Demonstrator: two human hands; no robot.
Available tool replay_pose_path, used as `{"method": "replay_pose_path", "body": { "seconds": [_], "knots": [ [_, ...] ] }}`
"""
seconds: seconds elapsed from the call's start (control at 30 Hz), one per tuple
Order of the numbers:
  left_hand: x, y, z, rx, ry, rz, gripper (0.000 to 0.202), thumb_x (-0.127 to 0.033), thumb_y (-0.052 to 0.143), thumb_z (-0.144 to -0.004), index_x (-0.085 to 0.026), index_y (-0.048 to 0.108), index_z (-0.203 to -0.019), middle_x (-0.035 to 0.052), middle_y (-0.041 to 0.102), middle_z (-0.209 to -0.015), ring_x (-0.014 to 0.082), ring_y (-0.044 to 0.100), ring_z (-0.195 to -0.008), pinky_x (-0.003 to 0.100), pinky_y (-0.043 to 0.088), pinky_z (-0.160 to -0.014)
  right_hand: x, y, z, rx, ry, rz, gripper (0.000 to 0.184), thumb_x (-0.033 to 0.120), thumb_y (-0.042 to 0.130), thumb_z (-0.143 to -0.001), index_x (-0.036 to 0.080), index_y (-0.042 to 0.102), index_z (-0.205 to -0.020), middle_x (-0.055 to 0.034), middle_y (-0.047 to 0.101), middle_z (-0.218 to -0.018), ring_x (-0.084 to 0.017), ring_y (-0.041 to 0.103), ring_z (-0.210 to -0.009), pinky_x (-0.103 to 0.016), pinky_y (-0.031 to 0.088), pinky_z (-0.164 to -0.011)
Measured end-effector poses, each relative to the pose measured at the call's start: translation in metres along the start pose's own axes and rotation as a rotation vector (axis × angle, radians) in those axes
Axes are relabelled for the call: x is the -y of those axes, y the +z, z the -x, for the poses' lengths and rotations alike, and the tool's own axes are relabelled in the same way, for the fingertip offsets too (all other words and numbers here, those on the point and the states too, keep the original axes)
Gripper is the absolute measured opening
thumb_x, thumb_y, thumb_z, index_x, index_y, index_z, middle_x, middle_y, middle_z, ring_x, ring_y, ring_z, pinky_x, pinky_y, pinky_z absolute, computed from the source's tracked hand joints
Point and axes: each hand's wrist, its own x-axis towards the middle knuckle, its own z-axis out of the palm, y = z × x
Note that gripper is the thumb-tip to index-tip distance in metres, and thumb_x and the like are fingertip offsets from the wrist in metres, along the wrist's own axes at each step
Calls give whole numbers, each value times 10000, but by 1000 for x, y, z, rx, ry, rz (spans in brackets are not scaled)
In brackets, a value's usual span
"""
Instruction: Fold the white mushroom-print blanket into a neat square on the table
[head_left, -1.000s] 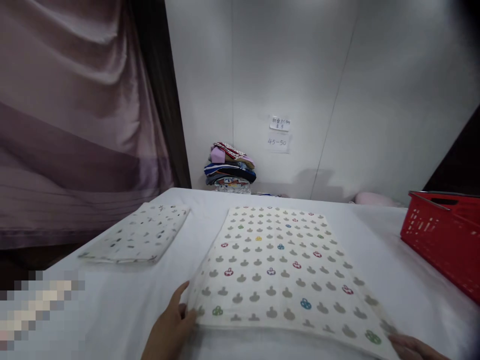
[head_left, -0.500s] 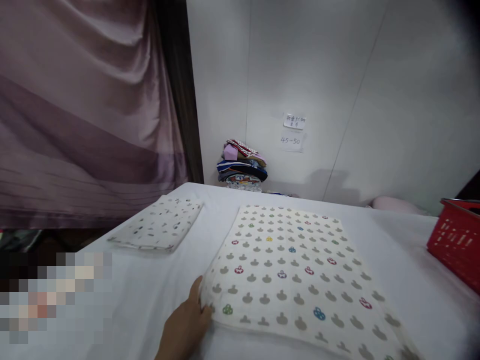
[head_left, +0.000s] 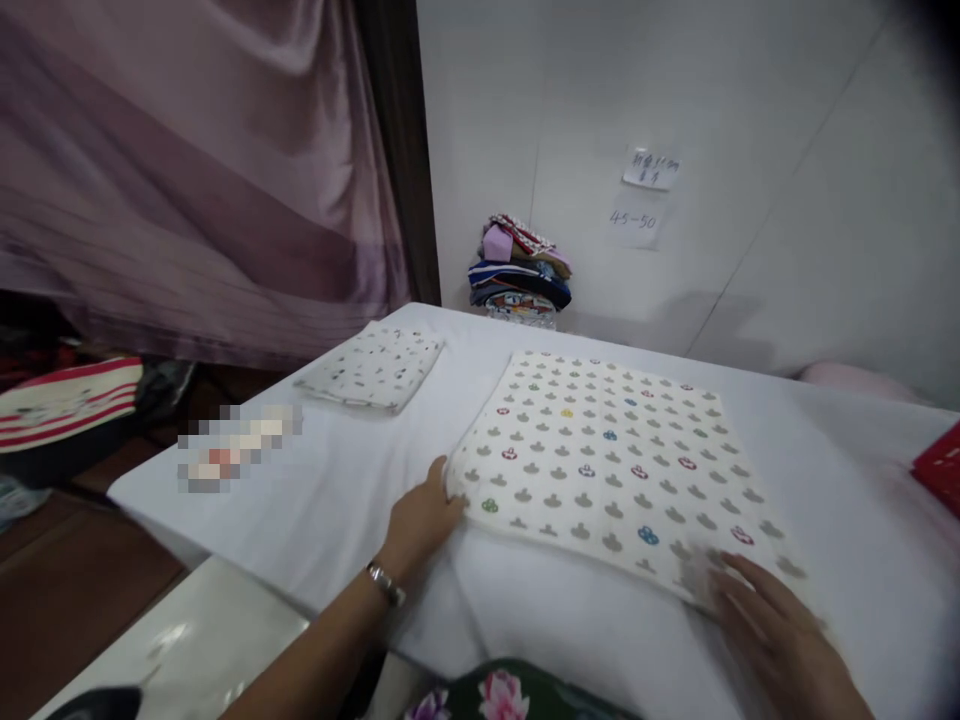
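A cream cloth (head_left: 600, 450) with grey mushroom-like shapes and a few coloured ones lies flat on the white-covered table (head_left: 330, 480). At its near left corner, my left hand (head_left: 424, 515) is closed on the edge, thumb toward the far side. My right hand (head_left: 780, 630) is over the cloth's near right edge. Its fingertips are smeared by motion, so I cannot tell whether they grip the fabric. Farther left lies a smaller folded white cloth (head_left: 375, 365) with small dark prints, apart from both hands.
Folded clothes (head_left: 521, 265) are stacked at the table's far side by the wall. A red basket (head_left: 941, 465) stands at the right edge. A pinkish curtain (head_left: 225, 200) hangs at left. A pixelated patch covers something on the table's left. Paper notes (head_left: 651, 170) are on the wall.
My right hand has come into view at the cloth's near right edge. My left hand stays at the left corner. The view has tilted down and turned left.
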Motion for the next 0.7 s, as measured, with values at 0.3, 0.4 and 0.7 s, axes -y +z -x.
{"method": "replay_pose_path", "body": {
  "seconds": [0.3,0.4,0.7],
  "knots": [
    [11,6,6,-206,152,49,534,-331,471,-807,-179,354,-1305,66,627,-966,211,586,-827,299,408,-652,105,34,-63,154,-445,-103,268,222,439,-882,209,604,-1093,-97,615,-1115,-233,559,-1044,-410,470,-880],
    [10,10,16,-394,414,38,345,-275,456,-839,-196,503,-1171,69,585,-1023,198,538,-926,311,417,-750,116,44,-70,167,-467,-139,260,209,438,-880,189,602,-1080,-105,610,-1109,-224,557,-1023,-397,465,-868],
    [-20,31,18,-221,997,-32,191,-284,497,-859,-218,610,-998,45,586,-1030,185,492,-977,344,372,-852,132,51,-87,262,-414,-125,176,177,453,-864,177,621,-917,-84,608,-957,-203,529,-870,-335,432,-759]
  ]
}}
